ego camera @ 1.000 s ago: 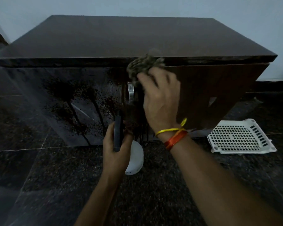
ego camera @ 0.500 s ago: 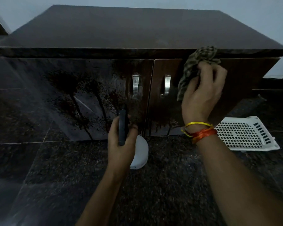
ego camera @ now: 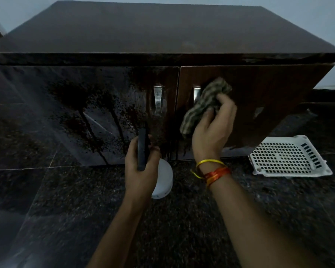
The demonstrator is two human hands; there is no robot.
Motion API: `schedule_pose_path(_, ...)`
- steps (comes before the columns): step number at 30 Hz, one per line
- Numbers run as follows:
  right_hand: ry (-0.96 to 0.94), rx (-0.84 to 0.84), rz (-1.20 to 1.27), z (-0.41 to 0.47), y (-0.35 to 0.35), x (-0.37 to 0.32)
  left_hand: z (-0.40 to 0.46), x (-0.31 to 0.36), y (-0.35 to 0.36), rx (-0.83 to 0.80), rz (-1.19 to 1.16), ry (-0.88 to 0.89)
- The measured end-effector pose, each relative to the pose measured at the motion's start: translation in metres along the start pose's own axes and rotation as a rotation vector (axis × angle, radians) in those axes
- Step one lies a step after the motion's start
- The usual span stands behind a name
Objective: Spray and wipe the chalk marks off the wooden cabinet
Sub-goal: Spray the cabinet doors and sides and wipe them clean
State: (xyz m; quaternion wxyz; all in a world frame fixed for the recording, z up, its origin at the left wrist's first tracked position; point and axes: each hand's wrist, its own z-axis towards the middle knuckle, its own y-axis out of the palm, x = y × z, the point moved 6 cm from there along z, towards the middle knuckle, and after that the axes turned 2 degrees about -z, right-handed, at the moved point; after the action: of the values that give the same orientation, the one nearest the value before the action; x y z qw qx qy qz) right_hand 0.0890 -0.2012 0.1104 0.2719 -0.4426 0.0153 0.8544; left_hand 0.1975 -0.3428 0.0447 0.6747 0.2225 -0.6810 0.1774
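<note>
Head view, dim light. The wooden cabinet [ego camera: 124,35] stands on a dark speckled floor [ego camera: 182,229]; its left end is cut off by the frame edge. The right hand [ego camera: 213,130] curls its fingers around a bunched checked cloth [ego camera: 203,105] and presses it against the right door [ego camera: 259,105], just beside that door's metal handle [ego camera: 196,93], whose lower part the cloth hides. The left hand [ego camera: 141,167] grips a spray bottle: the dark spray head [ego camera: 142,149] rises above the fingers, while the white body [ego camera: 162,180] shows only partly behind the hand, near the cabinet's bottom edge. The left door [ego camera: 75,113] is glossy, with dark wet patches and drip streaks running down beside its handle [ego camera: 158,99]; whether chalk marks remain cannot be made out. Yellow and orange threads [ego camera: 213,171] circle the right wrist. A white perforated tray [ego camera: 286,157] lies on the floor at the cabinet's right bottom corner, partly under it.
</note>
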Motion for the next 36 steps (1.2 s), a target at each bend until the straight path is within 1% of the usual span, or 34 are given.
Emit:
schedule_pose_path(2,-0.126,-0.031,-0.005,0.004,0.003,-0.017,0.0,0.001,0.001,0.005,-0.004,0.001)
schedule_pose_path(4,-0.238,-0.097,-0.122,0.0,0.011,-0.022,0.0,0.002,0.001,0.006,-0.006,0.009)
schedule_pose_path(5,-0.253,-0.117,-0.179,-0.005,0.014,-0.019,0.0,0.002,0.001,0.002,-0.002,0.009)
schedule_pose_path(8,-0.177,-0.152,-0.208,-0.017,0.017,-0.002,-0.002,0.001,0.002,-0.005,-0.011,0.003)
schedule_pose_path(11,-0.083,-0.158,-0.126,-0.021,0.014,0.007,-0.003,0.002,0.0,-0.008,-0.018,0.01)
schedule_pose_path(14,-0.004,-0.126,-0.09,-0.012,0.013,-0.001,-0.001,0.0,0.001,-0.02,0.0,0.022)
schedule_pose_path(17,-0.044,-0.081,-0.09,-0.004,0.013,-0.013,0.0,-0.002,0.003,-0.018,0.009,0.031)
schedule_pose_path(20,-0.091,-0.119,-0.139,-0.012,0.016,-0.005,-0.001,-0.001,0.004,-0.029,-0.01,0.026)
schedule_pose_path(25,-0.024,-0.145,-0.09,-0.022,0.015,0.018,-0.002,0.002,0.003,-0.03,-0.022,0.033)
schedule_pose_path(32,-0.003,-0.122,-0.042,-0.01,0.011,0.0,-0.001,0.003,0.006,-0.023,0.006,0.056)
schedule_pose_path(36,0.04,-0.156,-0.057,-0.02,0.016,0.023,-0.002,0.004,0.005,-0.031,0.009,0.053)
